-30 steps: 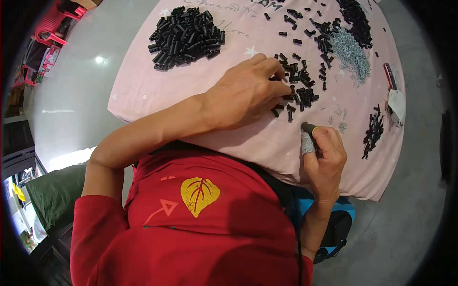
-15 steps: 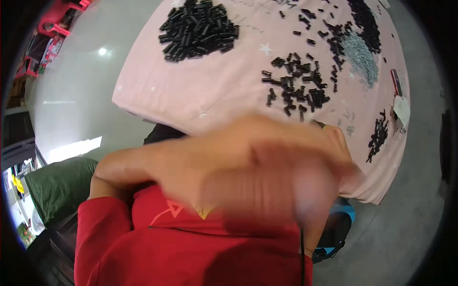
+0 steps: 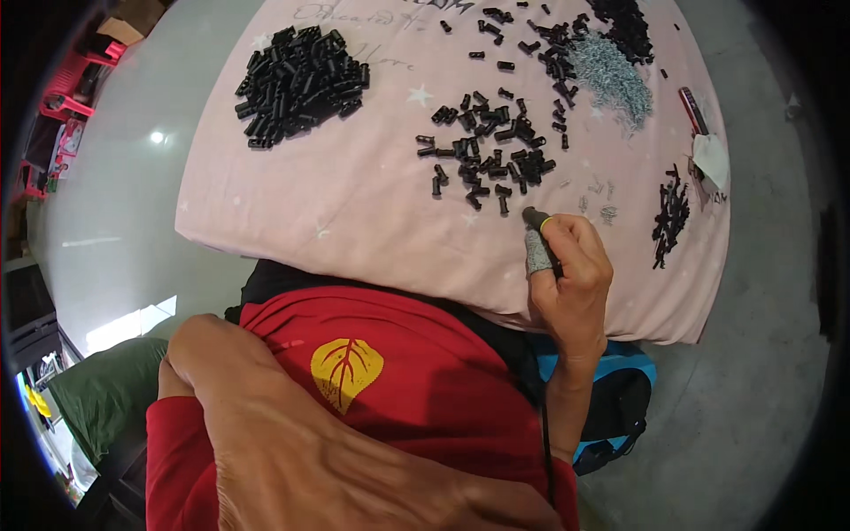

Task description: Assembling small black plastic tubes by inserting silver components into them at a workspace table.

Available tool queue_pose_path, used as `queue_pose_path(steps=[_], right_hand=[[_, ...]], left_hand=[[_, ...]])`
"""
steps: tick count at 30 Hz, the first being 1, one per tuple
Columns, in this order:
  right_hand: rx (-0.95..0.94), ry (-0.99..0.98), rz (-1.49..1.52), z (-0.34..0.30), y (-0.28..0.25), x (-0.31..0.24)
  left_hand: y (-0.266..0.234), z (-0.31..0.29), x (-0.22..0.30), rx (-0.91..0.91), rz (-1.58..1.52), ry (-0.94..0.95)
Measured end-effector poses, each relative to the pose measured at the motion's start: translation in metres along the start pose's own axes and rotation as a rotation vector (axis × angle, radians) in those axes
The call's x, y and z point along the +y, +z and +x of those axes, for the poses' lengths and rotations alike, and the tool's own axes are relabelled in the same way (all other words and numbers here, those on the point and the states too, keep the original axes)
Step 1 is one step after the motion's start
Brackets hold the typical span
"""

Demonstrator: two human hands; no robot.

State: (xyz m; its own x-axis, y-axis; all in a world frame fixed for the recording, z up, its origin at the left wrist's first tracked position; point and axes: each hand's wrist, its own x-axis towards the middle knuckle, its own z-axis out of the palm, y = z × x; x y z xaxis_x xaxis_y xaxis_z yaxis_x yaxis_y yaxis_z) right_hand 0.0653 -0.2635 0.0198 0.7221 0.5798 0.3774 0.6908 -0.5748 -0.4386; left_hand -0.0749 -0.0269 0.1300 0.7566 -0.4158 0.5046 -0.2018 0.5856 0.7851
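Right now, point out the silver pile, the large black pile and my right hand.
Silver pile [image 3: 611, 80]: head view, its middle.
Large black pile [image 3: 301, 86]: head view, its middle.
Right hand [image 3: 577, 281]: head view, its middle.

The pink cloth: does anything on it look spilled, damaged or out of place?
Nothing looks clearly damaged. A few small silvery pieces lie near the right hand, apart from the larger silvery pile, so they look a little stray; whether they were spilled, I cannot tell.
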Motion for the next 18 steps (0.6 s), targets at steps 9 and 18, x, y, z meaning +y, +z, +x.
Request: queue_pose_path(steps=[9,18], right_hand=[[-0.136,-0.068,-0.048,0.008,-0.006,0.0],[-0.14,-0.004,-0.008,0.011,-0.013,0.001]], left_hand=[[-0.05,-0.018,-0.018,-0.121,-0.093,0.298],[-0.083,-0.025,-0.068,0.456,0.959,-0.334]])
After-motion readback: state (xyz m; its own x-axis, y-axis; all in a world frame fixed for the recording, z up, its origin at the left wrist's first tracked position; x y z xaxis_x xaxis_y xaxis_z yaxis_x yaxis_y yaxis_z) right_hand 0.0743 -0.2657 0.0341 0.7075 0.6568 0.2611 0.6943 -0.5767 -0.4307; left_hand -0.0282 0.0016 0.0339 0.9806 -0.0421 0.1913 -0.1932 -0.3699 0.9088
